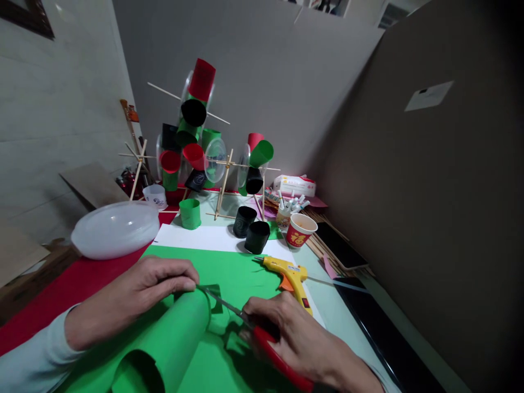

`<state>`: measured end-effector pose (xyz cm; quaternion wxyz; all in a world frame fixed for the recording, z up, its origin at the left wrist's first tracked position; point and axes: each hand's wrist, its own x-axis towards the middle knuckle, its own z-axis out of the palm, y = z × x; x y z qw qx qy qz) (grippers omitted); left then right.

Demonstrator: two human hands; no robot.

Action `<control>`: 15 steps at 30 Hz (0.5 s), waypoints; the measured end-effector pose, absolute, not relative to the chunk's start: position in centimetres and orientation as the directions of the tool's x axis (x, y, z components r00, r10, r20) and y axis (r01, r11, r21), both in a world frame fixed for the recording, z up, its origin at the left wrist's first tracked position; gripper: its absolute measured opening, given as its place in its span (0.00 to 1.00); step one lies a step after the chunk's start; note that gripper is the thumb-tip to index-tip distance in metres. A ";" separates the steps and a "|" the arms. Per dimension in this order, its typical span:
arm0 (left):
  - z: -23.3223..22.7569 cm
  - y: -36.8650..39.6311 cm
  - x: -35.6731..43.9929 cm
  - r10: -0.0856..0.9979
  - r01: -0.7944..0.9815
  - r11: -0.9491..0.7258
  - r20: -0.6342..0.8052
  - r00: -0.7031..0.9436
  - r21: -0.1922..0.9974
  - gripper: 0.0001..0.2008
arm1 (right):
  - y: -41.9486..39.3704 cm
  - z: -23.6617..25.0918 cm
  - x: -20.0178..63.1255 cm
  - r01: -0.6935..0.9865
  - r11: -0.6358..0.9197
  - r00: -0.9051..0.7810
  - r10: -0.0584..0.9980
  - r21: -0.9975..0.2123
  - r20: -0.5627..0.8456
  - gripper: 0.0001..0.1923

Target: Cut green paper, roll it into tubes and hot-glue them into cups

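Observation:
My left hand (149, 284) pinches the far edge of a rolled green paper sheet (178, 327) between thumb and fingers. A pair of scissors (268, 341) with red handles is gripped in my right hand (297, 335). Its blades point up and left and meet the paper edge close to my left fingertips. The open end of the roll faces me at the bottom. Beneath it, green paper (192, 259) lies flat over a white sheet (196, 236). Just beyond my right hand lies a yellow hot glue gun (289, 270).
Two black paper cylinders (257, 238) and a green one (190, 214) stand ahead. Behind them rises a stick stand (223, 188) with red, green and black cups. A paper cup (301, 229), sticks and a dark phone (339, 245) sit right; a plastic bowl (117, 229) is left.

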<state>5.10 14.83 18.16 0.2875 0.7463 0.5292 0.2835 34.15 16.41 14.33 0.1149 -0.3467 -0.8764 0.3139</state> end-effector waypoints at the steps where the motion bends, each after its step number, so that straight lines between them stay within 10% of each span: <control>1: 18.1 14.9 5.0 0.954 0.628 -0.264 0.102 0.283 0.732 0.17 | 16.4 14.5 34.1 0.542 0.549 -0.727 0.686 -0.636 -0.028 0.07; 15: 17.8 14.6 5.1 0.968 0.619 -0.168 0.009 0.252 0.767 0.17 | 16.7 15.2 34.0 0.474 0.500 -0.745 0.667 -0.725 -0.027 0.16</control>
